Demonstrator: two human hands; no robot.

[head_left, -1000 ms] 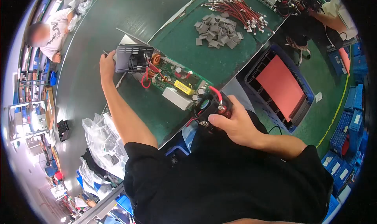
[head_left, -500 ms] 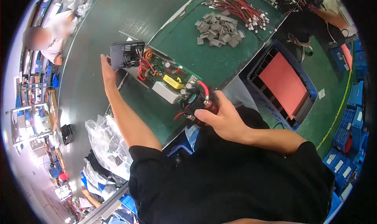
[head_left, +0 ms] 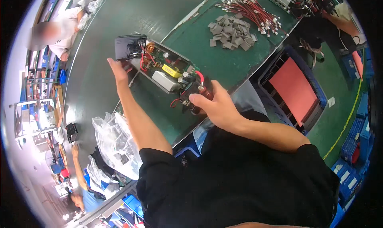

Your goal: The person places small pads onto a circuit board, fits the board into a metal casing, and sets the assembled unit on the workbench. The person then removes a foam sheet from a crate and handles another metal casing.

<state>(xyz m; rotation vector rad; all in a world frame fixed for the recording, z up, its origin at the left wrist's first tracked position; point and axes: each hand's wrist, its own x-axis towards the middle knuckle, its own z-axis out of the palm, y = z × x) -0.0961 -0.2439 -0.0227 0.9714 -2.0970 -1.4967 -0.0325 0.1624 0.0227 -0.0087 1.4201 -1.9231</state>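
Observation:
An opened power inverter (head_left: pixel 171 70) is held between my two hands over the green table, its circuit board facing up. A vented black end panel (head_left: pixel 130 48) with wires stands at its far left end. My left hand (head_left: pixel 121 72) is at that end, thumb apart and fingers partly hidden beneath the housing. My right hand (head_left: pixel 217 108) wraps the near end, at the second black end panel with its red terminal and a thick red cable (head_left: pixel 200 77). A yellow transformer (head_left: pixel 171 71) and several capacitors show on the board.
A pile of grey pads (head_left: pixel 231 31) and a bundle of red-black wires (head_left: pixel 253 12) lie on the table (head_left: pixel 199 54). A blue crate (head_left: pixel 293 90) with a pink sheet stands at right. Plastic bags (head_left: pixel 115 142) lie at left. Other people are at left and upper right.
Both hands have shifted the inverter slightly away from my body and to the left over the table. At lower left, a co-worker's head and outstretched arm have come into view.

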